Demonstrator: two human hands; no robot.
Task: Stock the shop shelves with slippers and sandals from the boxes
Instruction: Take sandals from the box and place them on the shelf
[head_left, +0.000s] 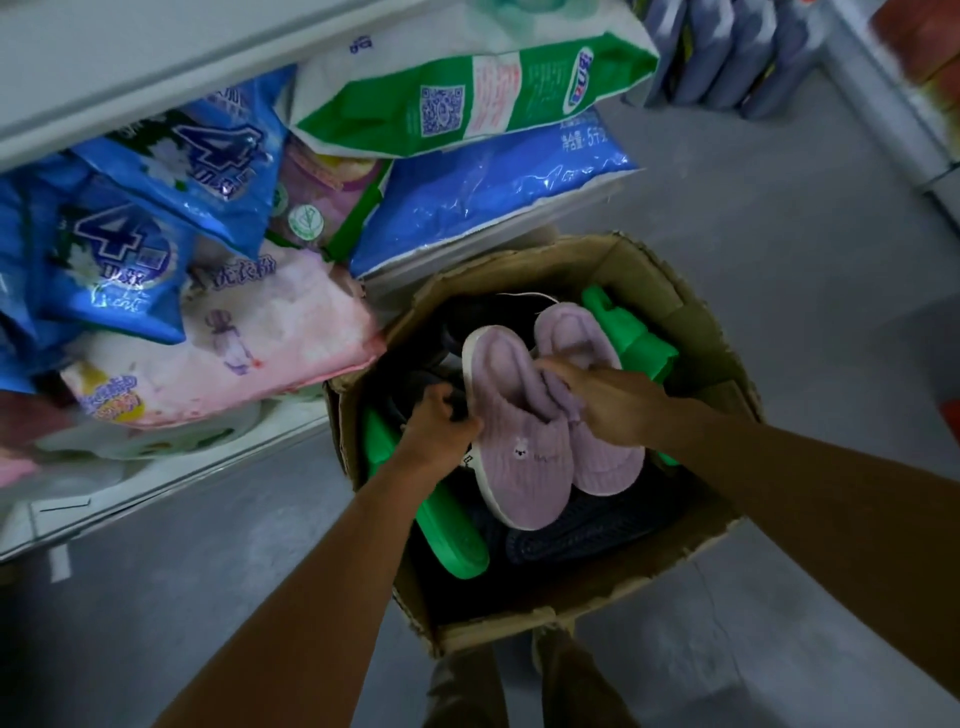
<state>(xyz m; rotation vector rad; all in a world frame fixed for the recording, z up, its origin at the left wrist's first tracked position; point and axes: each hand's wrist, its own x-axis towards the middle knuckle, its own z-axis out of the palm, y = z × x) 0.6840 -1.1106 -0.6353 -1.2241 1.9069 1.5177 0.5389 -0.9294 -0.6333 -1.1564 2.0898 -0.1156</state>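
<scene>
Right now my left hand (441, 423) grips the edge of one purple slipper (511, 421), fingers curled round it, while my right hand (605, 402) pinches its twin (587, 332) beside it. Both lie in the cardboard box (691, 312), with green sandals (631, 332) just beyond my right hand.

The left hand (441, 423) covers the near edge of the left purple slipper (514, 441), so its grip there cannot be made out. Dark footwear (582, 530) low in the cardboard box (571, 613) is too shadowed to tell apart, and the blue bags (114, 254) run off the left edge.
</scene>
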